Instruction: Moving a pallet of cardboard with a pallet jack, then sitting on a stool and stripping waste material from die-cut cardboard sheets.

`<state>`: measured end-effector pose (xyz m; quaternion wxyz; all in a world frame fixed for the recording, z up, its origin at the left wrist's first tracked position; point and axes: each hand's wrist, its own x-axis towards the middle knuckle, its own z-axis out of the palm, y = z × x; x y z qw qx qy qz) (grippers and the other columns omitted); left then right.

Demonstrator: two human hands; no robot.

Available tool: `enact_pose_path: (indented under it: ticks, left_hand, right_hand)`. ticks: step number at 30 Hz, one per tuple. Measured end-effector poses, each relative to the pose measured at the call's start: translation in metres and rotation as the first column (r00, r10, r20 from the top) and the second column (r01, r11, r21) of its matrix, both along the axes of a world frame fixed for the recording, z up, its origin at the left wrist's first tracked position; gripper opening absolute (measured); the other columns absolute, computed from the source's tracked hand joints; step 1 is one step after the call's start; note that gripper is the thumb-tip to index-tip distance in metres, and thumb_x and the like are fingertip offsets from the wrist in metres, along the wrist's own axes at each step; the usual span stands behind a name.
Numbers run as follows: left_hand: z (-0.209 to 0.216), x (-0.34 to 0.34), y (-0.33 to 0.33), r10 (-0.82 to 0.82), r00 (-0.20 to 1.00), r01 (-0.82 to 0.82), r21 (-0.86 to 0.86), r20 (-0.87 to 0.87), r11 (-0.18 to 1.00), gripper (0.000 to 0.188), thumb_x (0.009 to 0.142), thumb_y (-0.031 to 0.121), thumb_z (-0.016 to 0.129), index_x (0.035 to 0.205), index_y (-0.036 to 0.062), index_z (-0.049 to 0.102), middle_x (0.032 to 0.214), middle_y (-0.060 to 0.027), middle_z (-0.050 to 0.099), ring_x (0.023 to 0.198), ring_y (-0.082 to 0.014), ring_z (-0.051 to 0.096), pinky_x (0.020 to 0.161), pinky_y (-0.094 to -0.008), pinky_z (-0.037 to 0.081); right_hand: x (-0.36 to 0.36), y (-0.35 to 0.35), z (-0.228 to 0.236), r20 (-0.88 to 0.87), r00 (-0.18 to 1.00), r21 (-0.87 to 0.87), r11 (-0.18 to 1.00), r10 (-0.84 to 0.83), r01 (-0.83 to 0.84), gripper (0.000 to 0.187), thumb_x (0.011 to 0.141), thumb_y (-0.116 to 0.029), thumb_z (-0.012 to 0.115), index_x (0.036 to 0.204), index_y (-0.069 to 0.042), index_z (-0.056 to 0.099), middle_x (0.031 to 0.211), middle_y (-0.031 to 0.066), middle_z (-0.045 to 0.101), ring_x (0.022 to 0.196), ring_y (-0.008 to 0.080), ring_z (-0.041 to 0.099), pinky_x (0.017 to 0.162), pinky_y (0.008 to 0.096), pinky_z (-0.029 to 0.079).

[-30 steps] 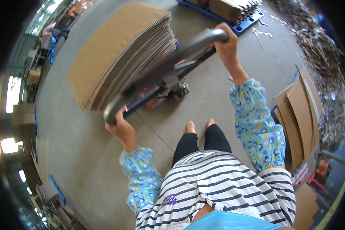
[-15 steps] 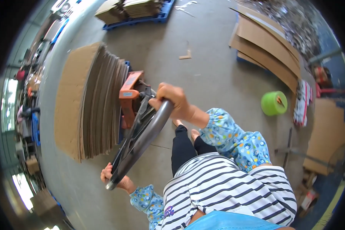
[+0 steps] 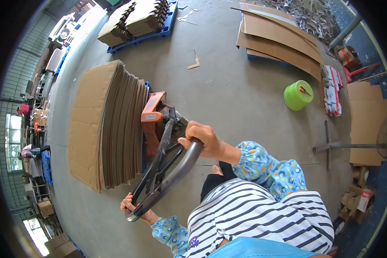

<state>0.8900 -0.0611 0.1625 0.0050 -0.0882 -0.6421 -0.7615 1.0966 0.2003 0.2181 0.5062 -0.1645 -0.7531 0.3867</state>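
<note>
My right hand [image 3: 205, 141] is closed round the upper end of the dark looped handle [image 3: 173, 177] of a pallet jack. Lower down, at the other end of the loop, the fingers of my left hand [image 3: 137, 209] wrap the same handle. The handle leans toward me from the jack's orange body [image 3: 152, 116]. Just beyond and to the left of that body stands a tall stack of brown cardboard sheets [image 3: 92, 124], with a bit of blue pallet [image 3: 148, 85] showing at its edge. The jack's forks are hidden.
Cardboard stacks on a blue pallet [image 3: 167, 28] stand at the far left. Large cardboard sheets [image 3: 279, 41] lie at the far right, near a green bucket [image 3: 298, 95] and a white bundle [image 3: 332, 91]. A metal stand [image 3: 328, 145] is at my right. Machines and boxes line the left side.
The pallet jack and its cardboard stack sit a little lower and farther right in view. The far pallet, green bucket and right-hand sheets have shifted left. Both hands keep their hold.
</note>
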Motion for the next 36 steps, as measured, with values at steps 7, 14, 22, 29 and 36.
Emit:
enact_pose_path:
  ticks: [7,14,22,29,36]
  left_hand:
    - [0.015,-0.011,0.018,-0.040,0.997,0.039,-0.004,-0.065,0.999,0.018,0.089,0.015,0.057,0.078,0.0045,0.047,0.071,-0.0069,0.052,0.073,-0.0175,0.054,0.084,-0.0397,0.049]
    - [0.006,-0.029,-0.006,0.122,0.992,-0.122,0.014,0.005,0.992,0.017,0.089,0.009,0.054,0.075,0.0026,0.045,0.074,-0.0080,0.050,0.075,-0.0208,0.053,0.080,-0.0363,0.048]
    - [0.044,-0.038,-0.049,0.285,0.957,-0.287,-0.036,-0.061,0.957,0.022,0.088,0.008,0.054,0.069,-0.0011,0.049,0.070,-0.0093,0.052,0.067,-0.0216,0.054,0.073,-0.0367,0.050]
    - [0.112,-0.082,-0.051,0.333,0.941,-0.337,-0.089,-0.054,0.937,0.023,0.088,0.010,0.056,0.069,0.0014,0.047,0.062,-0.0059,0.046,0.063,-0.0194,0.053,0.068,-0.0342,0.048]
    - [0.198,-0.193,-0.010,0.194,0.981,-0.193,-0.108,-0.001,0.975,0.021,0.089,0.020,0.056,0.078,0.0054,0.045,0.062,-0.0033,0.047,0.062,-0.0141,0.048,0.069,-0.0321,0.046]
  right_hand:
    - [0.003,-0.006,0.007,0.072,0.997,-0.022,0.999,-0.029,0.030,0.024,0.073,-0.004,0.072,0.072,-0.005,0.048,0.065,0.0083,0.049,0.051,0.0182,0.047,0.044,0.0279,0.037]
    - [0.000,-0.027,0.013,0.158,0.948,-0.107,0.959,0.276,-0.261,0.022,0.069,-0.003,0.074,0.074,-0.003,0.052,0.064,0.0080,0.051,0.057,0.0233,0.050,0.049,0.0345,0.041]
    - [-0.026,-0.034,0.064,0.287,0.706,-0.086,0.752,0.647,-0.654,0.020,0.072,-0.009,0.071,0.081,-0.003,0.055,0.069,0.0092,0.052,0.060,0.0260,0.052,0.052,0.0360,0.042]
    - [-0.080,-0.040,0.130,0.224,0.685,-0.108,0.717,0.693,-0.689,0.023,0.070,-0.010,0.071,0.082,-0.006,0.051,0.071,0.0070,0.047,0.058,0.0230,0.053,0.046,0.0335,0.040]
    - [-0.177,-0.007,0.214,0.216,0.821,-0.038,0.844,0.529,-0.534,0.030,0.056,-0.004,0.072,0.079,-0.003,0.053,0.068,0.0092,0.049,0.059,0.0267,0.053,0.048,0.0336,0.042]
